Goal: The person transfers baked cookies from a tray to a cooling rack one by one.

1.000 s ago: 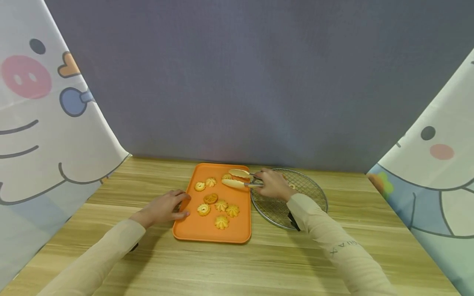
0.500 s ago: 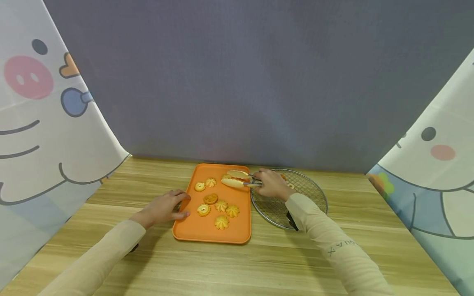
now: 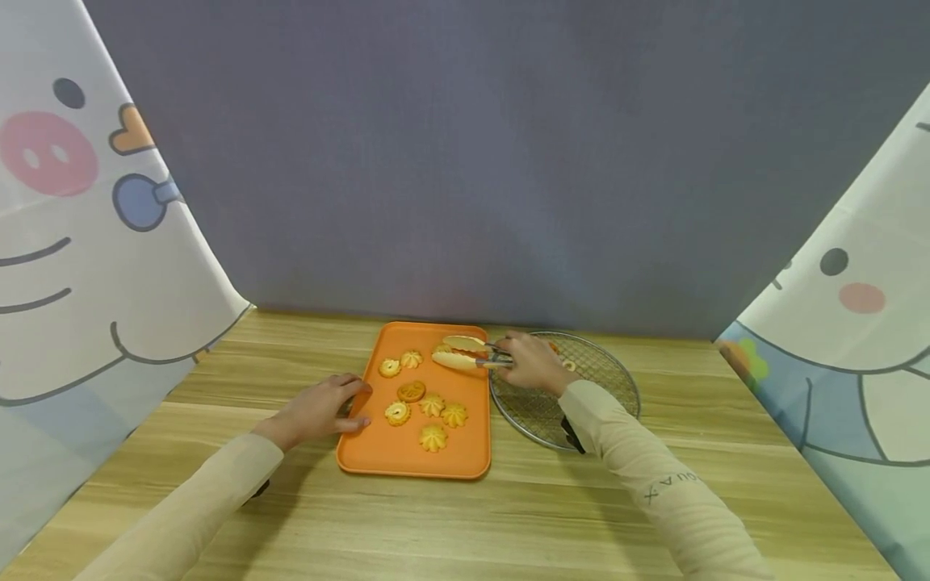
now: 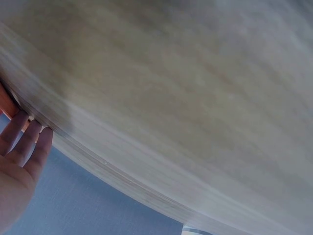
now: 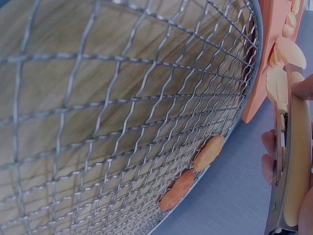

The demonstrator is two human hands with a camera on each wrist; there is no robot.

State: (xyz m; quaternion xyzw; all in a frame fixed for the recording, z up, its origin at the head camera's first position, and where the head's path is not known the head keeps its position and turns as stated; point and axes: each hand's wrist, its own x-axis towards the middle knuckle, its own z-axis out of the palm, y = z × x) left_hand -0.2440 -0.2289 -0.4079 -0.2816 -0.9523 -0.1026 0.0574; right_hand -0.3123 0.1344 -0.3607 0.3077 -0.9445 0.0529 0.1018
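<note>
My right hand (image 3: 534, 361) holds a pair of metal tongs (image 3: 456, 361) with pale yellow tips, reaching left over an orange tray (image 3: 414, 461). Between the tips, at the tray's far right, is a yellow cookie (image 5: 275, 56), partly hidden by them. The tips stand apart in the head view. Several more cookies lie on the tray, among them a piped star-shaped cookie (image 3: 433, 438) and a browner round one (image 3: 411, 391). My left hand (image 3: 320, 410) rests at the tray's left edge, fingers relaxed and spread along the rim.
A round wire mesh rack (image 3: 613, 387) with a metal rim sits right of the tray, partly under my right arm. On it, near the far rim, lie an orange-brown cookie (image 5: 177, 190) and a lighter one (image 5: 210, 152). A grey-blue backdrop (image 3: 465, 161) rises behind the table.
The tong tips have shifted slightly left around the cookie at the tray's far right. My left hand keeps its place at the tray's edge.
</note>
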